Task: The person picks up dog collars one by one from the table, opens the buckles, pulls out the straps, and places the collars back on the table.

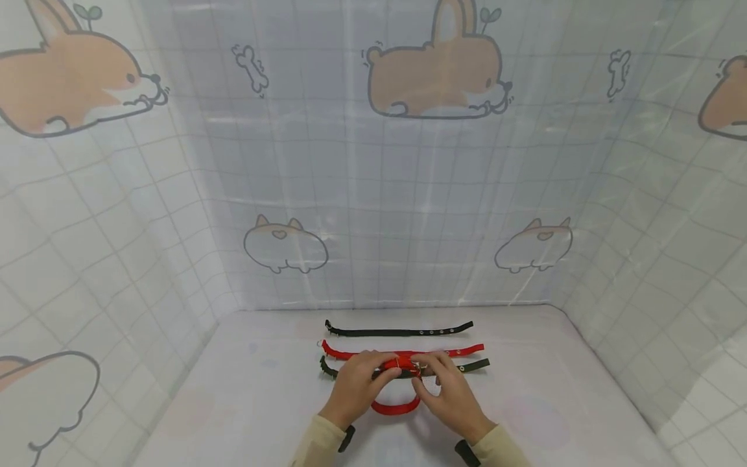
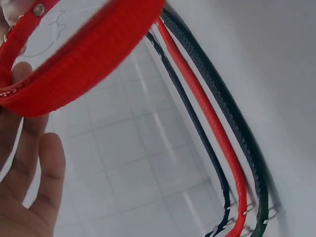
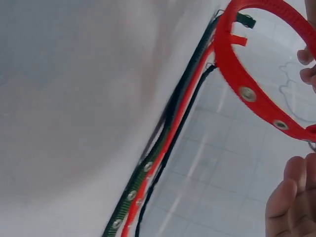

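Between the two hands a red collar [image 1: 395, 409] with metal eyelets is bent round into a loop, its lower curve hanging toward the person. The left hand [image 1: 358, 383] grips the band near its left side, thumb below and fingers above. At the metal buckle on the other side, the right hand [image 1: 452, 392] pinches with thumb and index finger. In the right wrist view, eyelets show along the red collar [image 3: 232, 59], and the buckle is mostly cut off by the frame's edge. The left wrist view shows the broad padded part of the loop.
Behind the hands, three collars lie straight, side by side on the white surface: a black one [image 1: 385, 333] farthest back, a second red one [image 1: 344, 354], and a dark green one [image 1: 481, 364] partly covered by the hands. Patterned walls [image 1: 373, 194] enclose the back and sides.
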Demonstrator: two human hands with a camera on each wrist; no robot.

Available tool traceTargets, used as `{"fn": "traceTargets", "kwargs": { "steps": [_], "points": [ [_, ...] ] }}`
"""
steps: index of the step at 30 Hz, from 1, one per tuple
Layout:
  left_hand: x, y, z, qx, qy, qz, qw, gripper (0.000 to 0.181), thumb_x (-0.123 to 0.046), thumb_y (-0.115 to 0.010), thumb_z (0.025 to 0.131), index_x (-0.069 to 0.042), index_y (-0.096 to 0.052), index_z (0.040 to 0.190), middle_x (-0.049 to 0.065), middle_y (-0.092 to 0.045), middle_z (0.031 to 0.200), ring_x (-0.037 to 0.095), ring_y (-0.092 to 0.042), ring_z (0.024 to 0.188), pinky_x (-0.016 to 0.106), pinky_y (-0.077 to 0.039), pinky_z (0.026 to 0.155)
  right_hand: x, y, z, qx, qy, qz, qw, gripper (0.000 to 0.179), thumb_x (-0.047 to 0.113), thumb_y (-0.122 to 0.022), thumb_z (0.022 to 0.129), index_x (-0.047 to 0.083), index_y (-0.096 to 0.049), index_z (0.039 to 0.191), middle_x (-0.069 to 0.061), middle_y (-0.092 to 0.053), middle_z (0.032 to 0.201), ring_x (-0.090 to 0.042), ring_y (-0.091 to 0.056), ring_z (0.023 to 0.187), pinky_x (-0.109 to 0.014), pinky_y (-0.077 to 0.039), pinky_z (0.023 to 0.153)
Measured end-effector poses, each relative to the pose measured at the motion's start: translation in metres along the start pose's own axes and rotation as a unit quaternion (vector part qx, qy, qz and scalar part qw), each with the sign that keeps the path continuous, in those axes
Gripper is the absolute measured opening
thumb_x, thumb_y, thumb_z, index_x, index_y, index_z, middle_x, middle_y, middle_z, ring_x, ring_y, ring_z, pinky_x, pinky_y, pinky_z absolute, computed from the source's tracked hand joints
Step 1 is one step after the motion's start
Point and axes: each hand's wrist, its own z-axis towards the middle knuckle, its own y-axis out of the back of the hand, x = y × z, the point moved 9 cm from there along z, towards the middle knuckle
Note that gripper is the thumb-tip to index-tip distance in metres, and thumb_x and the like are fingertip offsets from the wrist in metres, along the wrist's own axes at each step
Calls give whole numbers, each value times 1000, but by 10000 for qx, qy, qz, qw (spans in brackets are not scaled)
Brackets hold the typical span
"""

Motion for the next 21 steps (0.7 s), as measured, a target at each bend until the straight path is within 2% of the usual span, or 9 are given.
{"fn": "traceTargets", "kwargs": {
  "steps": [4,7,15,21],
  "points": [
    [-15,4,-2,-173,-800,230,9964,32,-43,-71,94,-19,-77,114,-11,-74,95,6,-66,85,26,-57,79,6,0,3,193,-46,-169,9997,39,37,-81,88,34,-68,125,22,-56,115,-1,-58,93,-29,-54,76],
    [-22,5,-3,-176,-1078,288,9936,31,-42,-70,95,-19,-77,115,-11,-73,96,6,-66,86,26,-56,80,10,1,5,345,-21,-188,9992,32,41,-79,88,35,-70,118,25,-58,109,1,-57,92,-29,-55,76],
    [-24,-1,-4,119,-956,89,9953,38,-45,-67,97,-20,-71,125,-11,-72,111,6,-65,92,29,-56,82,14,4,5,428,108,36,9990,29,48,-75,88,35,-71,113,25,-60,104,-1,-57,89,-26,-53,71],
    [-24,0,-7,6,-1090,48,9940,32,-39,-72,94,-22,-74,121,-14,-72,98,3,-59,80,22,-53,75,11,2,4,527,-23,455,9976,23,42,-76,89,35,-71,111,21,-62,100,-12,-59,82,-26,-53,67]
  ]
}}
